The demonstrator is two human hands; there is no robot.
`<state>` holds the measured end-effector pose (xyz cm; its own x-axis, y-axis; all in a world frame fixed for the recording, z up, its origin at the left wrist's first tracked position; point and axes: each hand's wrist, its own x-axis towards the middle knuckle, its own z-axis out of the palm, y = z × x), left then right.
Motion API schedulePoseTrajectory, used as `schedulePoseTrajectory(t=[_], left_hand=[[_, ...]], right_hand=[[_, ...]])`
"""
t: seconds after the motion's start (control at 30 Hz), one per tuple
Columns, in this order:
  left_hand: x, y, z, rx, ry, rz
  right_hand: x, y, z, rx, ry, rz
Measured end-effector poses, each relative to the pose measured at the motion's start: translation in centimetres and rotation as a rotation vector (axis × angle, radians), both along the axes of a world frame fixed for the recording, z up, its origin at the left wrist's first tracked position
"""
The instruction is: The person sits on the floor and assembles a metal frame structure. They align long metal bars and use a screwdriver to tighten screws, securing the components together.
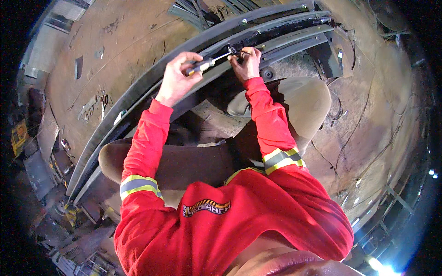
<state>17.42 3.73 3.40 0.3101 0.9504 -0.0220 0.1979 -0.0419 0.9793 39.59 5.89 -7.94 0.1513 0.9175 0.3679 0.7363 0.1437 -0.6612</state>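
Note:
My left hand point(178, 77) is closed around the yellow and dark handle of a screwdriver point(200, 67). The screwdriver's thin metal shaft slants up and to the right, and its tip meets or nearly meets a small black fitting point(234, 49) on the long dark metal beams point(216, 40). Just right of that tip, the fingers of my right hand point(247, 63) are pinched at the black fitting. My fingers partly cover the fitting, so its exact shape is hidden. The beams run side by side from lower left to upper right and look bent by the lens.
My bent legs point(161, 158) are close below the beams. Near my right hand is a round dark disc-like part point(267, 72) on the brown floor. A scissors-like tool point(104, 100) lies far left. Metal strips point(193, 16) are piled beyond the beams; cables point(363, 119) trail at right.

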Motion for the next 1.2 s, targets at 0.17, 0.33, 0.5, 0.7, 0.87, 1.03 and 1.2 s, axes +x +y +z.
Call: schedulePoseTrajectory(t=[0.17,0.33,0.5,0.7,0.87,1.03,1.2], left_hand=[[6.1,4.2,4.4,0.25,-0.145,-0.097],[16.8,12.4,2.9,0.671,0.384,-0.169],[24.2,14.9,-3.0,0.659,1.064,-0.492],[26.1,13.8,-4.0,0.688,1.145,-0.536],[26.5,14.9,-4.5,0.61,1.181,-0.542],[29.2,15.0,0.0,0.512,0.985,-0.356],[26.2,14.9,9.5,0.797,0.398,-0.068]], right_hand=[[0.0,0.2,-0.2,-0.002,0.017,-0.051],[-0.7,0.2,0.5,0.03,0.131,-0.124],[-1.4,0.2,-1.9,-0.001,0.174,-0.16],[-1.2,0.3,-3.9,0.055,0.252,-0.056],[-2.3,0.7,-4.0,0.1,0.167,-0.079],[-1.4,1.6,-4.9,0.054,0.264,-0.117],[-2.3,-0.3,0.0,0.023,0.101,-0.066]])
